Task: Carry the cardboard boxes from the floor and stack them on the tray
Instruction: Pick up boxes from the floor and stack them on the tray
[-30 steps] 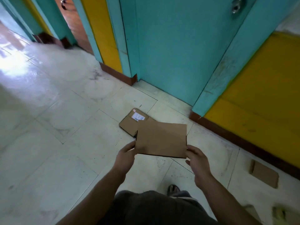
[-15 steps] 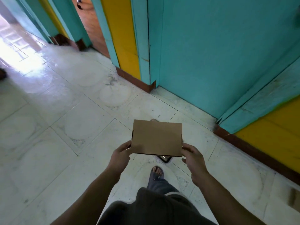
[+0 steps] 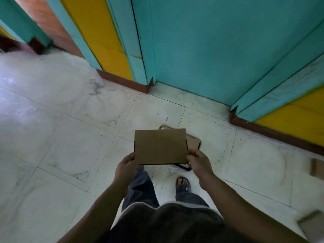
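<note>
Cardboard boxes: three are counted: the held box (image 3: 160, 146), the box on the tray (image 3: 193, 143) at its 3 o'clock, and the blurred box (image 3: 317, 167) at the 3 o'clock edge.
Tray (image 3: 183, 166): one is counted.
Hands: two are counted, the left hand (image 3: 125, 165) and the right hand (image 3: 199, 163).
Sandalled foot (image 3: 183, 184): one is seen.
Unidentified blurred object (image 3: 312, 223), 4 o'clock: one is noted.

A: Views on file?
B: One. Head-worn, wide-angle, looking forward and steeply down from standing height.
A: Facing?
B: Toward the teal door (image 3: 210, 50); the tiled floor (image 3: 70, 137) fills the frame in front of it.
A: Nearest item?
B: The cardboard box (image 3: 160, 146), close under the lens, short of the door; a sandalled foot (image 3: 183, 184) sits nearer the wearer.
</note>
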